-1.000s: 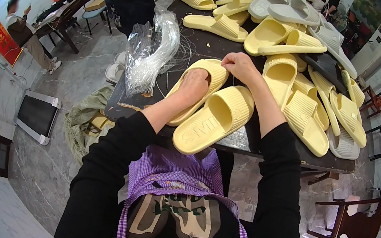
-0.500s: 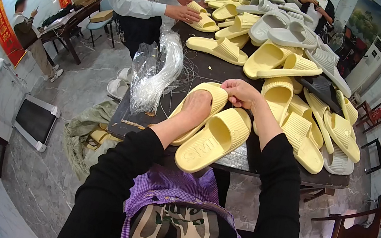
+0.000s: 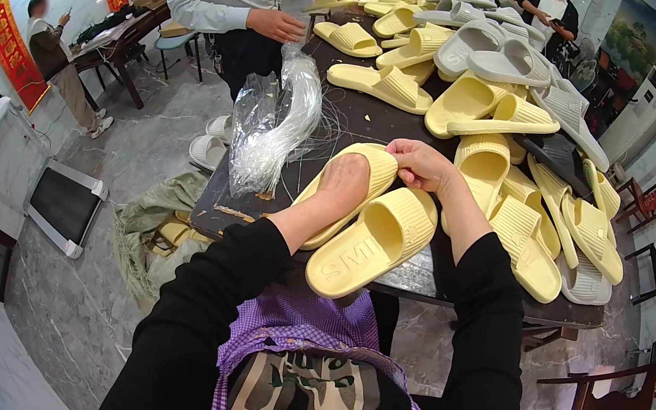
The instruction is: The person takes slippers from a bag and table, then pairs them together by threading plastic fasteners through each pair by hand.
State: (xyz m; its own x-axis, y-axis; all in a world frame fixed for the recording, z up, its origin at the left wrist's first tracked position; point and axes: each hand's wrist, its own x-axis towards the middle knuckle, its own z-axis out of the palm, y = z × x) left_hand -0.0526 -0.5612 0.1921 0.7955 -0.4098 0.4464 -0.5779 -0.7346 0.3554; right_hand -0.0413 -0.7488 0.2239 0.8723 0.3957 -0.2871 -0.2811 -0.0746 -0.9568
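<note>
While left hand (image 3: 344, 180), half-hidden, sits inside slipper (image 3: 374, 181) | right hand (image 3: 421, 165) pinches strap (image 3: 381, 160)

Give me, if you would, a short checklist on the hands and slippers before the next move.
1. Left hand inside a yellow, ribbed-strap, moulded slipper: ok.
2. Right hand at that slipper's toe end: ok.
3. Anything pinched in the right fingertips: cannot tell, too small.
4. Matching yellow slipper fully over the dark, flat-topped table: not ok, its heel seems past the near edge.
5. Bundle of thin, clear, plastic-looking strands apart from both hands: ok.
</note>
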